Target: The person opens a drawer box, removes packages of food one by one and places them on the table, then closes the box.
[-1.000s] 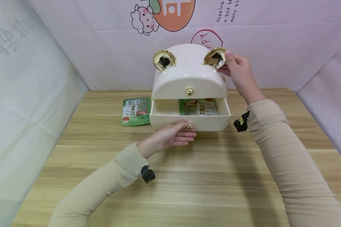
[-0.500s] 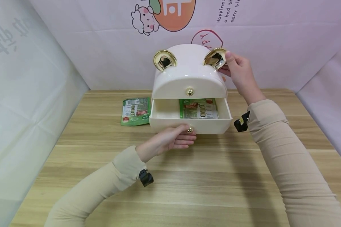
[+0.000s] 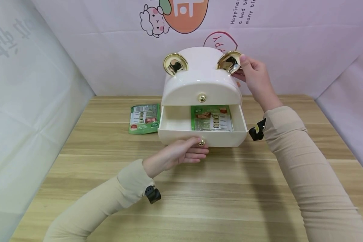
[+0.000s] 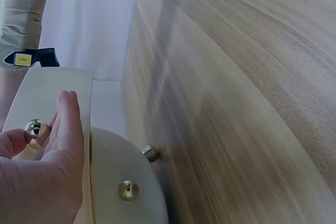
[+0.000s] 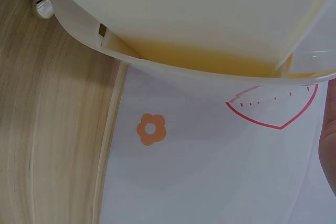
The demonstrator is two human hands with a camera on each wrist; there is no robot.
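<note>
A cream-white drawer box (image 3: 199, 75) with two round gold ears stands at the back of the table. Its middle drawer (image 3: 181, 136) is pulled out, and a green food packet (image 3: 213, 119) lies inside on the right. Thumb and fingers of my left hand (image 3: 181, 153) pinch the drawer's gold knob (image 4: 38, 129). My right hand (image 3: 255, 77) grips the right gold ear (image 3: 230, 64) at its outer edge. Only a sliver of the right hand shows in the right wrist view, beside the box's side wall (image 5: 199, 19).
A second green packet (image 3: 143, 119) lies on the wooden table (image 3: 199, 201), just left of the box. Below the pulled drawer, another gold knob (image 4: 127, 190) and a gold foot (image 4: 150, 153) show in the left wrist view. Printed white cloth (image 3: 115, 60) hangs behind.
My left hand has moved toward me, drawing the drawer further out, so more of the packet inside shows. The right hand keeps its grip on the ear; the box stays in place.
</note>
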